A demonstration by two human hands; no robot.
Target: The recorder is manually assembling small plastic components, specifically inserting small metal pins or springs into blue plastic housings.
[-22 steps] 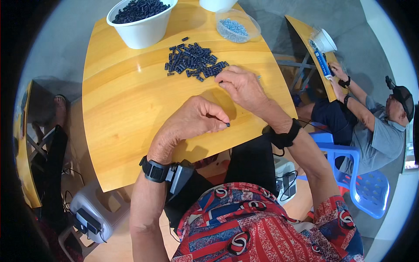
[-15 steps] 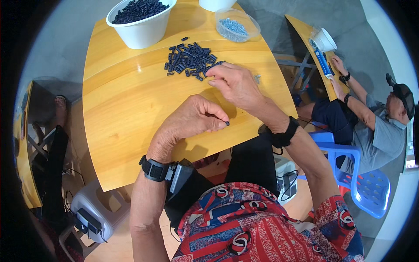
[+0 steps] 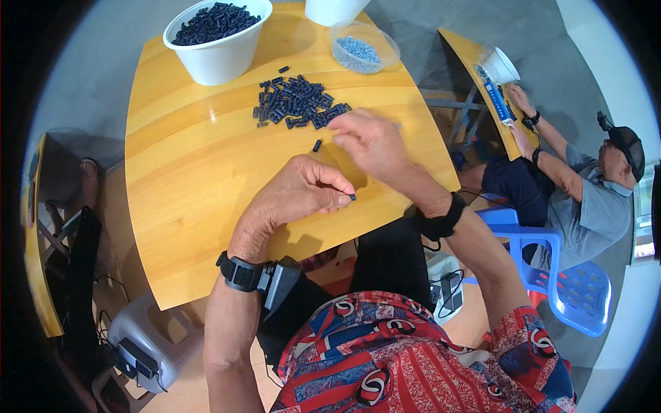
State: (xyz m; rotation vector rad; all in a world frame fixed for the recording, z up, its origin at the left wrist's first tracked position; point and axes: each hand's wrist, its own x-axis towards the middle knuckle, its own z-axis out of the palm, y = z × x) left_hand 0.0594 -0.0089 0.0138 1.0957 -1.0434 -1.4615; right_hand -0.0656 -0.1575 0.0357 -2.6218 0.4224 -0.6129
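Note:
My left hand (image 3: 296, 191) is closed in a pinch above the near part of the wooden table, with the dark end of a small black plastic piece (image 3: 352, 197) showing at its fingertips. To its upper right, my right hand (image 3: 375, 148) hovers by the near right edge of a pile of black plastic pieces (image 3: 292, 100). Motion blurs its curled fingers, so what they hold, if anything, cannot be made out. One loose black cylindrical piece (image 3: 317, 145) lies between the pile and my left hand.
At the back of the table (image 3: 172, 165) stand a white bucket (image 3: 213, 62) full of black pieces, a clear tub (image 3: 365, 65) of small silvery pieces and another white container (image 3: 334, 10). A person (image 3: 585, 186) works at a table on the right, near a blue plastic chair (image 3: 558, 268).
A single black piece now lies apart, on the near side of the pile. My right hand has shifted slightly toward me from the pile. My left hand keeps its pinch.

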